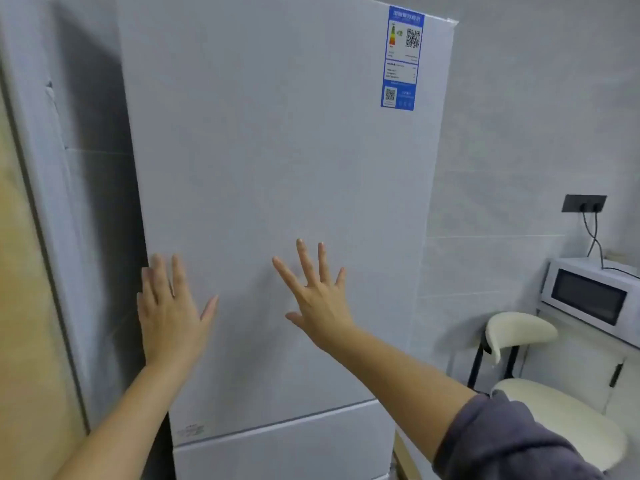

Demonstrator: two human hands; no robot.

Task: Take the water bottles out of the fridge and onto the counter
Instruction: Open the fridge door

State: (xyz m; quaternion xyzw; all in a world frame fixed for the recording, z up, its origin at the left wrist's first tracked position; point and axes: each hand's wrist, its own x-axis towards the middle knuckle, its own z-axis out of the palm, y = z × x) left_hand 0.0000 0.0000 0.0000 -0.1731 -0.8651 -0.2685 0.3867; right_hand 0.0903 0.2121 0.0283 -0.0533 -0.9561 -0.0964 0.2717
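**Door shut, bottles out of sight behind it**

The fridge stands closed, and no water bottles can be seen; they are presumably behind the tall upper door. Both hands are open with nothing in them. The left hand lies flat on the door right at its left edge, fingers straight and pointing up beside the dark gap at the wall. The right hand is splayed over the middle of the panel, and whether it touches I cannot tell. That left edge runs straight up and down, and the left hand is much the nearer to it, so I would judge the pull starts there. A microwave sits off to the right; the counter itself is not plainly shown.
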